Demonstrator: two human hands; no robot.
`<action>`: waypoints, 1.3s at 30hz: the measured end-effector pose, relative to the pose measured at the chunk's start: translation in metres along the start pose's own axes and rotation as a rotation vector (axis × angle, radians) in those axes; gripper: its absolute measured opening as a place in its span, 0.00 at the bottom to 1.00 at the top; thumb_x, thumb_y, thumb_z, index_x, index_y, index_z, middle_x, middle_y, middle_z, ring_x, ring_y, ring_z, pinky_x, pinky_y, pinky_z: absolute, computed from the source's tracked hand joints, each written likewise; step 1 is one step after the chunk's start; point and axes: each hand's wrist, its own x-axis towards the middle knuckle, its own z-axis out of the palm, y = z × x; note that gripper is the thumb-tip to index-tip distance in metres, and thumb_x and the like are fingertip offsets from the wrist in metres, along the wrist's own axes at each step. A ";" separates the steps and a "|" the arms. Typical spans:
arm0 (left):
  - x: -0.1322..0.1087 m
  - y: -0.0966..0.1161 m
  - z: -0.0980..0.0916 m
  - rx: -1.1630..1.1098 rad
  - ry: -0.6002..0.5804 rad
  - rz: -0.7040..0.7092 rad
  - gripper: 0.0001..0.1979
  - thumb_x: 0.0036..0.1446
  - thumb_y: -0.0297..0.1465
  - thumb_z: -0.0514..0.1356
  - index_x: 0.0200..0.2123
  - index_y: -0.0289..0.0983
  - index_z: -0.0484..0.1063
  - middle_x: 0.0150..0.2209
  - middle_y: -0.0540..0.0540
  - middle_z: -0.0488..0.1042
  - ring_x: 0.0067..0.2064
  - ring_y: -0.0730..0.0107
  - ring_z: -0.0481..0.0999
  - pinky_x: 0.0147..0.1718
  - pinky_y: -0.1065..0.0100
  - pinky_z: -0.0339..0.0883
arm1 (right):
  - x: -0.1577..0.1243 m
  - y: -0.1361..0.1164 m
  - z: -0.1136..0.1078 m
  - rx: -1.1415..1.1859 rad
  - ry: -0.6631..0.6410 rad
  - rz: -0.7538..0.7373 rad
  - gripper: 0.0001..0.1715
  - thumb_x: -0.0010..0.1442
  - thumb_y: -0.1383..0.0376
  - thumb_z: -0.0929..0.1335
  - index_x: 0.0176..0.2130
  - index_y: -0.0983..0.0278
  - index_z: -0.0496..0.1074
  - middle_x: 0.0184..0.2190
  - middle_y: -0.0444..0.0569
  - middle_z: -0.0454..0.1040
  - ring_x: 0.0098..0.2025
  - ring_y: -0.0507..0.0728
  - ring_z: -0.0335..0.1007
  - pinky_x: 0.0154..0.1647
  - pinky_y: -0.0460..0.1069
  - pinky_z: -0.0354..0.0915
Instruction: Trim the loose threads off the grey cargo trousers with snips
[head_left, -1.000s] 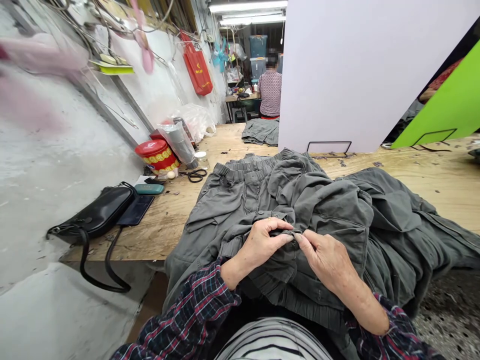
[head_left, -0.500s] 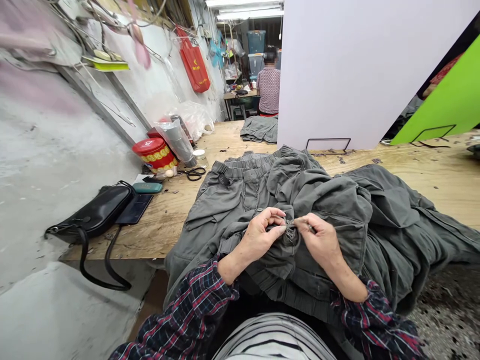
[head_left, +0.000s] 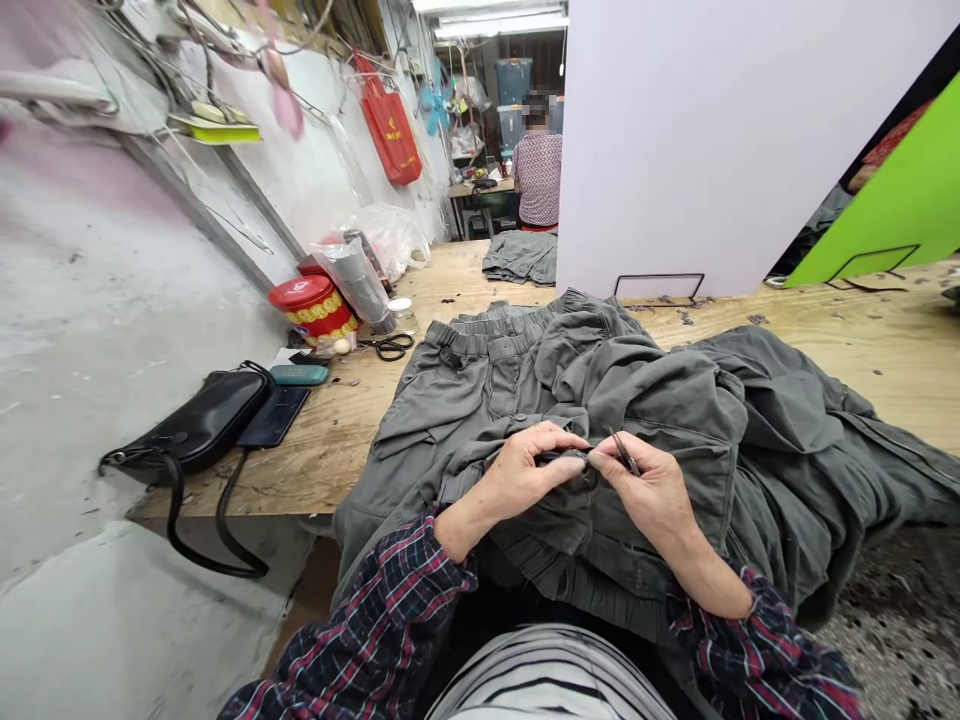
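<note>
Two hands work close together: a fold of the grey cargo trousers is pinched narrowly by the left hand, while what appear to be small pointed snips are held in the right hand just beside that pinch, the cloth best kept taut between them.

A plywood table ran along a grey concrete wall, with a red bag hanging above it. A white partition and a green board stood at the table's far edge. Fluorescent lights shone beyond the table, above blue bins, and a speckled floor showed to its right.
</note>
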 end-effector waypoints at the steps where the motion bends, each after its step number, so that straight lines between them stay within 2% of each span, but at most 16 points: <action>1: 0.000 0.001 0.000 0.044 -0.022 0.009 0.13 0.49 0.32 0.63 0.40 0.37 0.75 0.36 0.46 0.71 0.39 0.69 0.69 0.40 0.69 0.62 | 0.000 -0.001 -0.001 0.015 0.006 0.024 0.14 0.55 0.57 0.66 0.24 0.63 0.68 0.20 0.41 0.63 0.24 0.50 0.57 0.26 0.45 0.56; 3: 0.001 0.001 0.001 0.100 -0.035 0.012 0.14 0.47 0.33 0.65 0.39 0.38 0.76 0.32 0.48 0.69 0.36 0.71 0.68 0.37 0.70 0.62 | 0.000 0.000 -0.001 0.044 0.019 0.055 0.15 0.54 0.56 0.67 0.24 0.64 0.68 0.20 0.41 0.62 0.24 0.49 0.55 0.25 0.45 0.55; 6: 0.003 -0.003 0.005 0.123 -0.017 0.039 0.08 0.51 0.32 0.61 0.34 0.36 0.78 0.26 0.50 0.66 0.30 0.74 0.65 0.32 0.71 0.60 | 0.001 0.007 0.002 0.115 0.059 0.100 0.15 0.53 0.55 0.68 0.24 0.64 0.68 0.20 0.41 0.61 0.24 0.49 0.53 0.24 0.45 0.54; 8: 0.005 -0.006 0.008 0.113 -0.008 0.054 0.08 0.53 0.30 0.59 0.32 0.35 0.78 0.23 0.51 0.64 0.28 0.75 0.63 0.29 0.72 0.58 | 0.004 0.013 0.007 0.194 0.091 0.156 0.15 0.51 0.55 0.68 0.24 0.64 0.68 0.19 0.41 0.60 0.23 0.49 0.52 0.23 0.45 0.53; 11: 0.007 -0.006 0.007 0.094 -0.007 0.019 0.08 0.53 0.29 0.58 0.31 0.35 0.78 0.22 0.51 0.62 0.27 0.75 0.61 0.29 0.72 0.56 | 0.008 0.018 0.011 0.298 0.101 0.233 0.16 0.49 0.54 0.69 0.25 0.65 0.69 0.19 0.40 0.60 0.22 0.48 0.51 0.23 0.45 0.52; 13: 0.008 -0.004 0.006 0.061 -0.038 -0.023 0.09 0.53 0.30 0.58 0.31 0.34 0.78 0.22 0.51 0.63 0.26 0.76 0.61 0.28 0.72 0.55 | 0.010 0.016 0.011 0.294 0.087 0.224 0.16 0.50 0.55 0.69 0.25 0.65 0.69 0.20 0.41 0.61 0.23 0.48 0.51 0.24 0.45 0.52; 16: 0.009 -0.001 0.004 -0.036 -0.082 -0.095 0.12 0.53 0.34 0.58 0.34 0.33 0.78 0.23 0.51 0.67 0.26 0.76 0.61 0.27 0.72 0.55 | 0.011 0.011 0.008 0.206 0.032 0.151 0.15 0.52 0.55 0.68 0.25 0.65 0.69 0.21 0.41 0.62 0.25 0.49 0.53 0.26 0.45 0.53; 18: 0.009 -0.001 0.005 -0.108 -0.067 -0.149 0.14 0.52 0.36 0.58 0.33 0.32 0.78 0.22 0.51 0.67 0.25 0.76 0.61 0.26 0.72 0.54 | 0.013 0.012 0.006 0.180 0.020 0.137 0.15 0.53 0.55 0.68 0.25 0.65 0.69 0.21 0.41 0.62 0.25 0.49 0.54 0.26 0.45 0.53; 22: 0.009 0.000 0.008 -0.198 -0.023 -0.238 0.14 0.49 0.38 0.60 0.27 0.31 0.76 0.19 0.52 0.63 0.22 0.78 0.56 0.22 0.73 0.50 | 0.020 0.022 0.001 0.145 0.098 0.168 0.17 0.52 0.53 0.67 0.27 0.65 0.69 0.20 0.40 0.60 0.23 0.48 0.52 0.24 0.45 0.52; 25: 0.010 0.001 0.009 -0.243 -0.016 -0.253 0.14 0.49 0.38 0.60 0.26 0.31 0.76 0.19 0.52 0.63 0.23 0.78 0.56 0.23 0.73 0.49 | 0.020 0.021 -0.011 0.012 0.106 0.143 0.18 0.53 0.51 0.66 0.28 0.65 0.68 0.21 0.41 0.62 0.24 0.49 0.54 0.25 0.45 0.53; 27: 0.010 0.002 0.010 -0.271 0.003 -0.265 0.14 0.48 0.38 0.61 0.28 0.30 0.77 0.20 0.51 0.64 0.24 0.78 0.57 0.24 0.73 0.50 | 0.014 0.017 -0.020 -0.126 0.070 0.150 0.20 0.56 0.49 0.62 0.28 0.64 0.68 0.20 0.41 0.62 0.24 0.49 0.55 0.25 0.45 0.53; 30: 0.010 0.003 0.011 -0.292 0.025 -0.291 0.14 0.48 0.37 0.61 0.30 0.30 0.77 0.21 0.50 0.66 0.25 0.77 0.59 0.25 0.72 0.51 | 0.000 0.010 -0.026 -0.298 -0.063 0.166 0.26 0.61 0.48 0.55 0.27 0.62 0.66 0.19 0.41 0.62 0.23 0.51 0.57 0.25 0.45 0.53; 33: 0.010 0.002 0.011 -0.287 0.021 -0.279 0.14 0.48 0.36 0.61 0.30 0.30 0.77 0.22 0.49 0.68 0.26 0.76 0.60 0.26 0.72 0.53 | -0.012 0.007 -0.020 -0.395 -0.151 0.150 0.28 0.62 0.48 0.51 0.25 0.61 0.63 0.19 0.42 0.62 0.23 0.51 0.58 0.25 0.45 0.52; 39: 0.011 -0.003 0.009 -0.269 -0.008 -0.250 0.12 0.49 0.35 0.61 0.31 0.31 0.78 0.24 0.49 0.71 0.27 0.75 0.63 0.28 0.72 0.55 | -0.009 0.006 -0.006 -0.444 -0.151 0.105 0.28 0.63 0.48 0.51 0.24 0.61 0.62 0.17 0.41 0.59 0.22 0.51 0.57 0.25 0.45 0.50</action>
